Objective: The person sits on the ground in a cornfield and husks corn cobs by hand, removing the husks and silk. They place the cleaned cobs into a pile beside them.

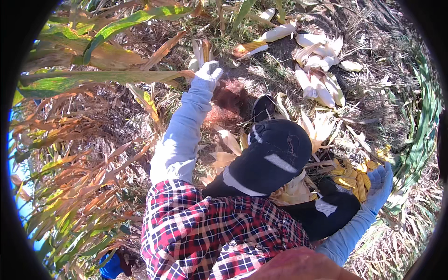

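Observation:
My left hand (209,71), in a pale work glove, is curled beside a partly husked corn ear (206,50) with yellow kernels; whether it grips that ear cannot be made out. A dry corn leaf (168,76) reaches to the wrist. On the other side, my gloved right hand (377,185) has its fingers extended with nothing visible in it. It is right beside a pile of bare yellow corn cobs (353,176). Loose husks (322,129) lie between my dark-trousered legs (269,157). Reddish corn silk (227,101) is heaped below my left hand.
Ears in pale husks (320,75) lie in a heap ahead, near a half-husked ear (250,48). Standing dry corn plants (70,164) crowd the left. Cut green stalks (423,115) curve along the right. A blue object (110,266) shows at lower left.

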A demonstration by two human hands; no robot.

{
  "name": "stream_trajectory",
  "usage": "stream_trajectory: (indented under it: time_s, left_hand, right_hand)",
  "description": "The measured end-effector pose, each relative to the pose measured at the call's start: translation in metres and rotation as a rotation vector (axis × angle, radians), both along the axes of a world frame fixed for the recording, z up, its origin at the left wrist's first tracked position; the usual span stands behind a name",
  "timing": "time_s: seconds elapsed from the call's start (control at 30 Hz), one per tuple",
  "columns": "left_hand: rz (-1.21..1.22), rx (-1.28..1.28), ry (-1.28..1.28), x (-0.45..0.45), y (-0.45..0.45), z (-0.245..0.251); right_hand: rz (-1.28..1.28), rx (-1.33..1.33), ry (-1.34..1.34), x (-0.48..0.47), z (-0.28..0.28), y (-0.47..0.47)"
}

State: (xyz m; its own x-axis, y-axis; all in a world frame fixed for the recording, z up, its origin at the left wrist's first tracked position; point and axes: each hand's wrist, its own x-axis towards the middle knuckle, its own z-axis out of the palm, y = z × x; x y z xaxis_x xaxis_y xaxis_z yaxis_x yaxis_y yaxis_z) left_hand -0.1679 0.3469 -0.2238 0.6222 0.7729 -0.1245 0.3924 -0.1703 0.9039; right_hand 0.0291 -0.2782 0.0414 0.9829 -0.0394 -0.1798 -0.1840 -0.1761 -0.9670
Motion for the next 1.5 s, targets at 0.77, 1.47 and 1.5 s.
stream_trajectory:
  time_s: [0.77, 1.47, 1.5]
  left_hand:
    - [0.315, 0.171, 0.841, 0.076, 0.094, -0.121]
    - [0.15, -0.738, -0.785, 0.114, 0.145, -0.102]
    - [-0.01, -0.774, -0.688, 0.116, 0.08, -0.037]
  right_hand:
    - [-0.13, -0.11, 0.212, 0.032, -0.018, 0.026]
    - [0.157, -0.073, 0.108, 0.011, -0.004, 0.085]
    - [0.143, -0.115, 0.071, -0.016, 0.012, 0.087]
